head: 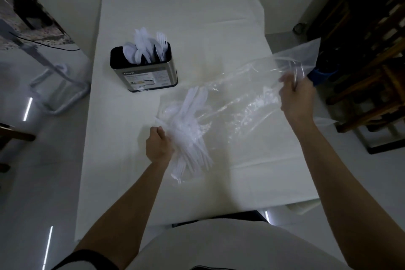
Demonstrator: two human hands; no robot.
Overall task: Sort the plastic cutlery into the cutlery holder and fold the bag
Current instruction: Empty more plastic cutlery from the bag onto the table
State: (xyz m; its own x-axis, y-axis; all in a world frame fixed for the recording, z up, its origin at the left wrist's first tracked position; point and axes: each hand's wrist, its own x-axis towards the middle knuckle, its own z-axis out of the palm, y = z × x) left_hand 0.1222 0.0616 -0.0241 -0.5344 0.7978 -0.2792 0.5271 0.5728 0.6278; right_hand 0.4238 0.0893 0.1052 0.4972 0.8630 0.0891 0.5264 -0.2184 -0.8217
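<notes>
- Two grips: our left hand curls round the cutlery, right hand pinches the bag mouth up.
- Cutlery points away from us; holder sits beyond it, nearer left.

Holder: black-and-steel box, upright, label facing the near edge, close to the table left edge. Sorted cutlery, white forks, spoons and knives, stands in it heads up. Bag: clear, crumpled, stretched out toward the right edge, right end raised. Loose cutlery: white bundle at the bag's left end, apparently inside, handles toward the near edge.
</notes>
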